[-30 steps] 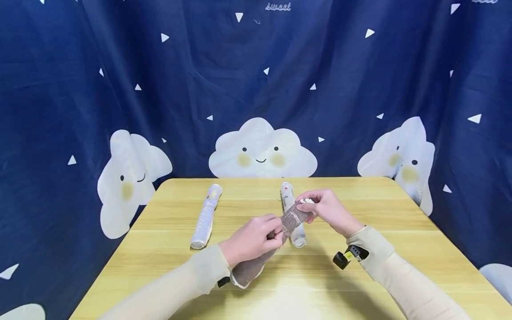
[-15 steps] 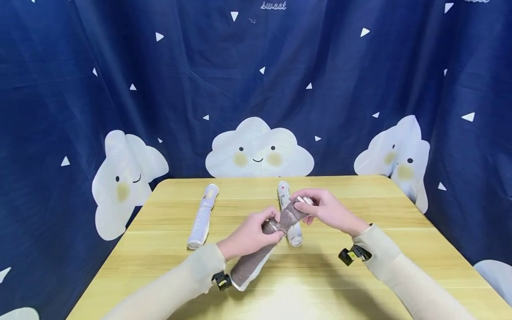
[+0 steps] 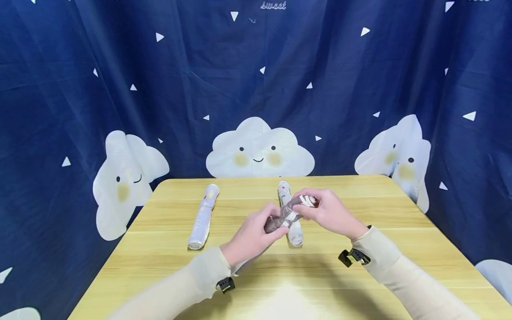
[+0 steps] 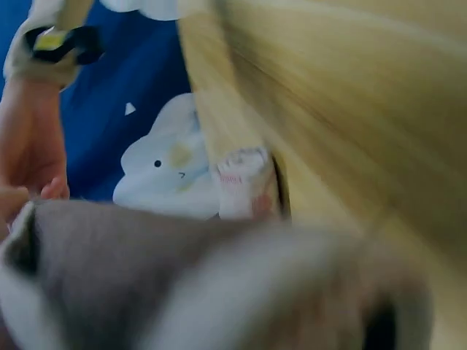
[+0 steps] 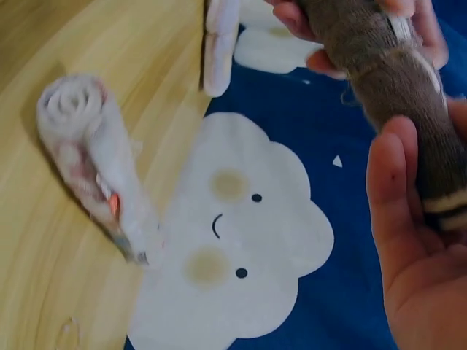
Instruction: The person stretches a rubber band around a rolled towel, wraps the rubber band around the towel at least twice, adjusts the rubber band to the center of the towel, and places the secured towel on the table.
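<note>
A rolled brown towel [image 3: 291, 207] with white stripes at one end is held slantwise above the table. My left hand [image 3: 252, 233] grips it around the middle, thumb below and fingers above. Near the striped end my right hand [image 3: 332, 214] holds it between thumb and fingers. In the right wrist view a thin band [image 5: 387, 60] circles the brown roll, which looks pinched there. The towel's lower end is mostly hidden behind my left hand and wrist. Behind the held roll lies a white patterned rolled towel [image 3: 295, 235], partly covered in the head view.
A lavender rolled towel [image 3: 200, 222] lies at the left on the wooden table [image 3: 160, 266]. A small thin loop [image 5: 68, 332] lies on the table in the right wrist view. A blue curtain [image 3: 256, 89] with clouds stands behind and at both sides.
My hands have turned and twisted the brown roll. Its lower end has swung mostly out of sight behind my left hand. The two rolls on the table stay in place.
</note>
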